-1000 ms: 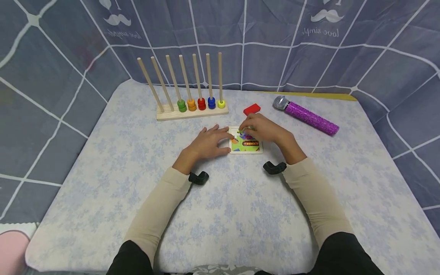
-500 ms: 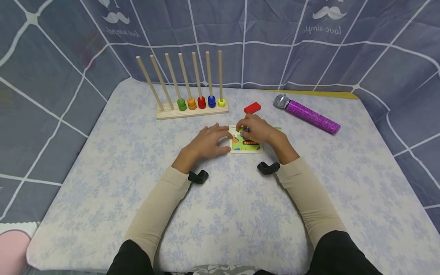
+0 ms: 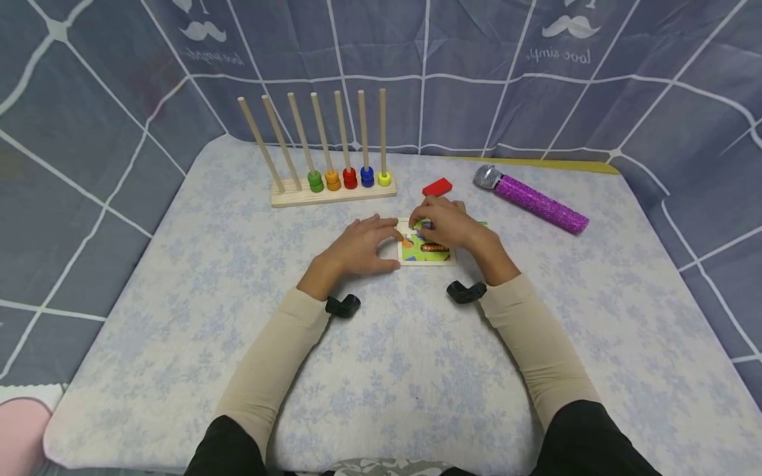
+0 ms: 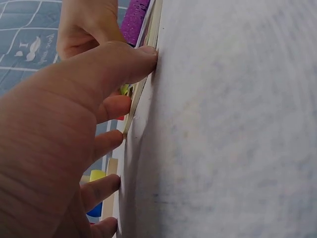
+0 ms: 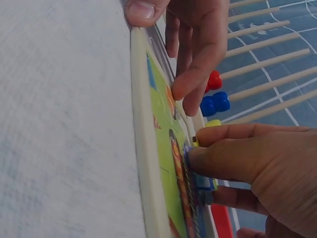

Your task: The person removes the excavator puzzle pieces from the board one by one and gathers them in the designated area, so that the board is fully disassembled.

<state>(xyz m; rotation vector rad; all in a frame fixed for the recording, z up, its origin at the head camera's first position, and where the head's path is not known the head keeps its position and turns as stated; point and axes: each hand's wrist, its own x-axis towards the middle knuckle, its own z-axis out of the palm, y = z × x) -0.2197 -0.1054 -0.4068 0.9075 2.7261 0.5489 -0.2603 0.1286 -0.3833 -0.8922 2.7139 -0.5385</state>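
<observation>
A small wooden jigsaw puzzle [image 3: 428,254] with a green picture and a pale frame lies flat at mid-table. My left hand [image 3: 364,246] rests at its left side, thumb by the near corner and index finger reaching over the picture. In the left wrist view its fingers [image 4: 113,106] spread loosely along the frame's edge. Over the puzzle's far part, my right hand [image 3: 448,221] pinches a puzzle piece [image 5: 205,182] between thumb and index finger. The right wrist view shows that piece, with blue and yellow on it, close over the picture; fingers hide part of it.
Behind the puzzle stands a wooden peg rack [image 3: 333,196] with tall rods and coloured beads. A red block [image 3: 437,187] lies beyond my right hand, and a purple glitter microphone [image 3: 538,203] to its right. A thin green edge [image 3: 482,223] shows past the right wrist.
My right hand has shifted slightly left over the puzzle, uncovering a green edge behind the wrist. It has hardly moved in the last half second. The left hand stays in place.
</observation>
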